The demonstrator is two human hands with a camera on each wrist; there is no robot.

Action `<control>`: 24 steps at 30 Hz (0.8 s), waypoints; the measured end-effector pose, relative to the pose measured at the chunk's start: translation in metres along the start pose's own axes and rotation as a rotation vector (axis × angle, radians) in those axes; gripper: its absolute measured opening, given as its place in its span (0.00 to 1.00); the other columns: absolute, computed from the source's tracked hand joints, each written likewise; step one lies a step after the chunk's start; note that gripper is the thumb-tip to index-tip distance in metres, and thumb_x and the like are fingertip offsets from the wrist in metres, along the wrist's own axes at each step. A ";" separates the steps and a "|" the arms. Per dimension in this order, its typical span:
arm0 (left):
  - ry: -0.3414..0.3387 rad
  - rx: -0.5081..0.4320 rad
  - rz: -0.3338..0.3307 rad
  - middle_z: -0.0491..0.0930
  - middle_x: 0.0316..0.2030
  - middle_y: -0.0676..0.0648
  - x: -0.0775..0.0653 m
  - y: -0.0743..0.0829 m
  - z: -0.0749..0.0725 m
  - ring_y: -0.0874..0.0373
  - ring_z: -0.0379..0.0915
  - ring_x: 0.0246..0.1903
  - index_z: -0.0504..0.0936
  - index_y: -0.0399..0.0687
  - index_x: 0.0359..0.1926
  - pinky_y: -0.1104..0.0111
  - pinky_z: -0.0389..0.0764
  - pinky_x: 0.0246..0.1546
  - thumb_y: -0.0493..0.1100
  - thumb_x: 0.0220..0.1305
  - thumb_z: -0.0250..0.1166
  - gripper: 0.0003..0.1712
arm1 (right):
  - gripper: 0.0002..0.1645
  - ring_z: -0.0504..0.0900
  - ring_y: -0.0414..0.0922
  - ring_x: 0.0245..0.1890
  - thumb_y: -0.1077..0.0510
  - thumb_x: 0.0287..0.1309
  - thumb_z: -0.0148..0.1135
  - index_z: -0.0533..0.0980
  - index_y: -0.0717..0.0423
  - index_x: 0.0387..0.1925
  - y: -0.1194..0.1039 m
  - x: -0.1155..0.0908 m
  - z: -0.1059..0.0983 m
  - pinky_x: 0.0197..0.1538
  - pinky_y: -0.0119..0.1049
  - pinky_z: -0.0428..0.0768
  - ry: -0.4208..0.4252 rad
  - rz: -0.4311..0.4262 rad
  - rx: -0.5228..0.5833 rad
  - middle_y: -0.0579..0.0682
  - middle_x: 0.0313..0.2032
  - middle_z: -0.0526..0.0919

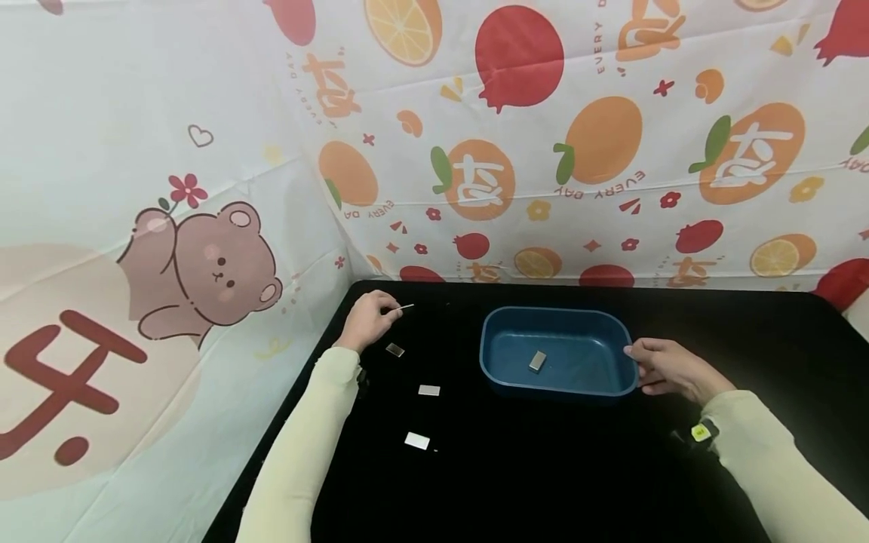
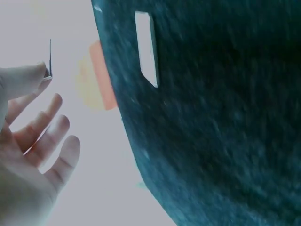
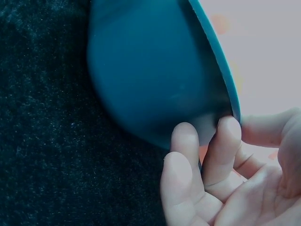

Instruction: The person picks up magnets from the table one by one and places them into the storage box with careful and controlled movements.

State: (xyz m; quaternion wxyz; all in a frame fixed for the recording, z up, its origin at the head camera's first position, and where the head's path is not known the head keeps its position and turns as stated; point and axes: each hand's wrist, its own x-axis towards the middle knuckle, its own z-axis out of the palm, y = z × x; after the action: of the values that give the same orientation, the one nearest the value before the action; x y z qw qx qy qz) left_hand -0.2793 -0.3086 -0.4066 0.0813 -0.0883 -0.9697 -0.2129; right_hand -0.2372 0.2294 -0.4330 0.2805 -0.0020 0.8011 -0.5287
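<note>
Blue basin [image 1: 577,358], pinched by the right hand [image 1: 668,369], likely for steadiness; left hand [image 1: 370,320] pinches a thin slab [image 1: 406,307] jutting past its fingertips.

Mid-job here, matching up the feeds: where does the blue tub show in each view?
Head: right of centre, with the right hand gripping its right end; blue tub.
Left wrist: not in this picture.
Right wrist: blue tub in the upper middle, its lower right edge held by the right hand.
Shared landmark: the black table, which shows in all three views.
</note>
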 end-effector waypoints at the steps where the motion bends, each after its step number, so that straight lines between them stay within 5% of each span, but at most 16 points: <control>1: 0.006 -0.009 0.012 0.81 0.53 0.40 0.000 0.003 0.000 0.42 0.73 0.57 0.88 0.42 0.45 0.48 0.70 0.64 0.45 0.67 0.63 0.13 | 0.19 0.83 0.43 0.33 0.42 0.75 0.46 0.73 0.51 0.37 0.000 0.000 0.000 0.41 0.38 0.85 0.000 0.000 0.002 0.44 0.28 0.77; 13: 0.121 -0.087 0.123 0.82 0.52 0.45 -0.002 0.049 -0.010 0.46 0.74 0.56 0.88 0.43 0.43 0.50 0.71 0.63 0.45 0.67 0.64 0.12 | 0.18 0.83 0.42 0.33 0.42 0.75 0.47 0.73 0.49 0.36 0.001 -0.003 -0.001 0.40 0.37 0.85 0.000 0.003 0.023 0.43 0.27 0.76; 24: 0.169 -0.089 0.209 0.82 0.50 0.47 -0.013 0.069 -0.018 0.49 0.75 0.52 0.89 0.44 0.41 0.53 0.75 0.57 0.44 0.65 0.67 0.10 | 0.19 0.83 0.42 0.32 0.42 0.74 0.47 0.73 0.51 0.38 0.001 -0.003 0.002 0.39 0.37 0.85 0.007 -0.012 0.016 0.44 0.27 0.76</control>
State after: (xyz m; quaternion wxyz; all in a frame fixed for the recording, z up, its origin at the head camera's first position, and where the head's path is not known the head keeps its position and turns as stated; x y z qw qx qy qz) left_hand -0.2509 -0.2567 -0.3656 0.1803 -0.1742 -0.9345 -0.2527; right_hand -0.2340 0.2293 -0.4328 0.2747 -0.0030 0.7978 -0.5368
